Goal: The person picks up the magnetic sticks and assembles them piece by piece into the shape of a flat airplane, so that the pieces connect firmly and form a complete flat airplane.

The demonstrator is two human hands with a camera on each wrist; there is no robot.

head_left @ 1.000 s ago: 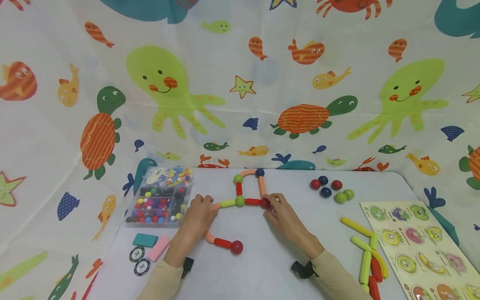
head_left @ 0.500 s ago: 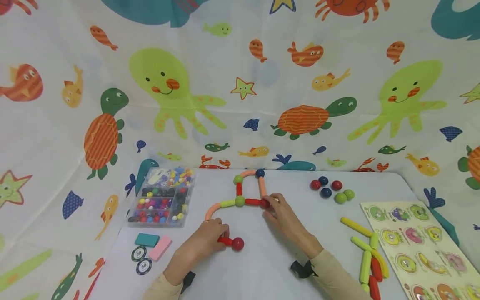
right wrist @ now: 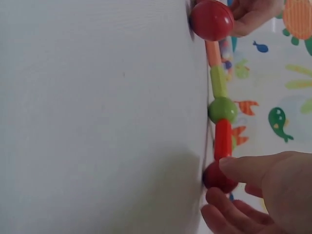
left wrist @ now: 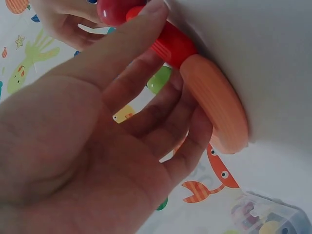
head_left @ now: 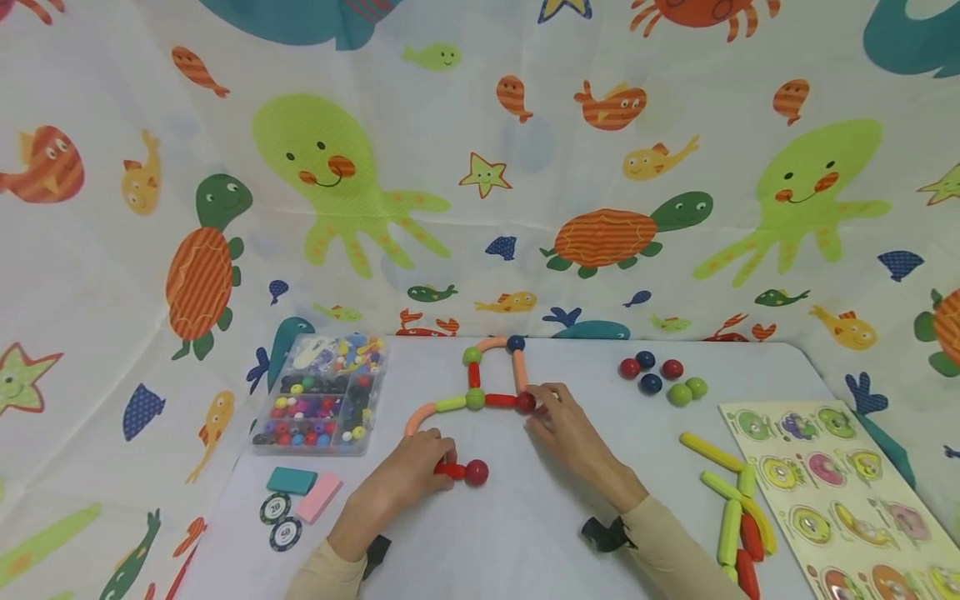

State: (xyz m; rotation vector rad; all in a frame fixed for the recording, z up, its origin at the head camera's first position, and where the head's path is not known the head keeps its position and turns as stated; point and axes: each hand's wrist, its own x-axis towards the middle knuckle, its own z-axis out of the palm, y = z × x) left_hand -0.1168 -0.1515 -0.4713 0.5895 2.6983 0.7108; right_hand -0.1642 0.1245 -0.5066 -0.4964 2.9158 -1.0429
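A: Lower centre of the head view, the left hand has its fingers laid along a short red plastic rod ending in a red ball, with a curved orange rod joined on.

B: Right of it, the right hand pinches the dark red ball at the frame's corner.

A: Joining the loose chain looks in hand; next calls for lining up ends.

White table, bead box, loose balls, puzzle board
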